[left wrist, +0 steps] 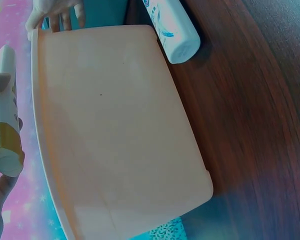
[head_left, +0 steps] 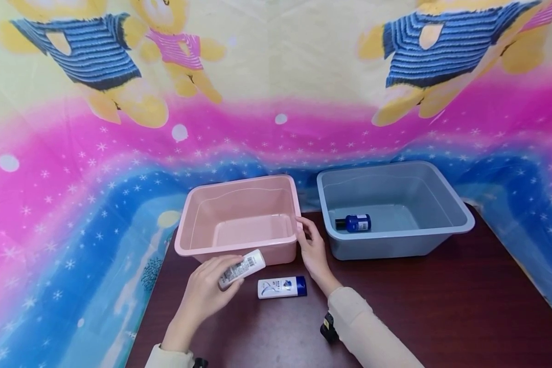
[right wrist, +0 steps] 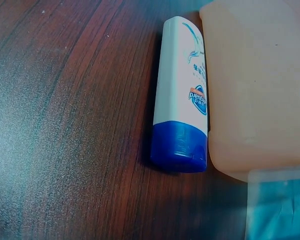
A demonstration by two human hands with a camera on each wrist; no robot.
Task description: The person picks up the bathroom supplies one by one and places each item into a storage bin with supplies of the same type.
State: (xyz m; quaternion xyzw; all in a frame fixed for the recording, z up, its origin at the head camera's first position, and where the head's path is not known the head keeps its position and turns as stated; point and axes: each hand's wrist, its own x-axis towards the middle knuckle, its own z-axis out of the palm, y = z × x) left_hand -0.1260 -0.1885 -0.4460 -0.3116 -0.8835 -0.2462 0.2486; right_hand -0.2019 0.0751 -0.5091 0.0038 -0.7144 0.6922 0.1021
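My left hand (head_left: 211,283) grips a white bottle (head_left: 243,269), tilted in front of the pink basin (head_left: 190,251). A label with a barcode faces up, and in the left wrist view the white bottle (left wrist: 7,107) shows a gold band at its lower end. My right hand (head_left: 315,251) is at the pink basin's right rim, fingertips touching it, with relaxed fingers. Between the hands, a white shampoo-like bottle with a blue cap (head_left: 281,287) lies on its side on the table, close to the basin's front wall.
To the right stands a grey-blue basin (head_left: 395,245) with a dark blue bottle (head_left: 358,223) lying in it. Both basins stand at the back of the dark brown table (head_left: 451,306), against a printed cloth (head_left: 276,66) with bears.
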